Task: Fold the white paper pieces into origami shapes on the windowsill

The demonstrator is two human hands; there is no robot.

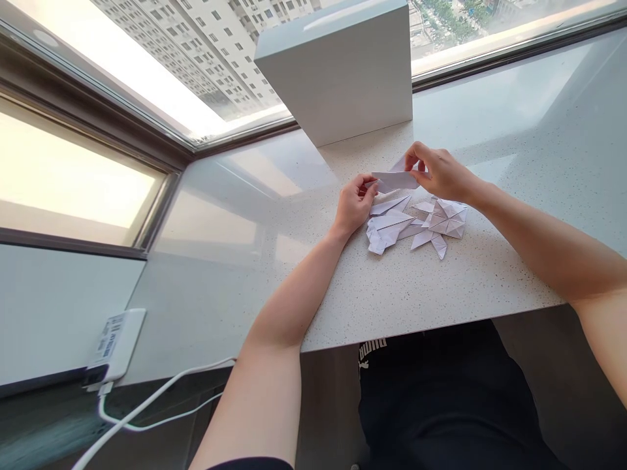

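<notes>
Left fingers (pixel 371 191) and right fingers (pixel 416 151) pinch a flat paper strip (pixel 395 181) near angular folded papers (pixel 389 226).

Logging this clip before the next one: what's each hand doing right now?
Left hand: closed, pinching the left end of a folded white paper.
Right hand: closed, pinching the right end of the same paper.

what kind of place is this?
Probably a room high up in a city building; home or office, I can't tell. Pale speckled counter runs along the window, which looks out on a tall many-windowed block and down on treetops.
</notes>
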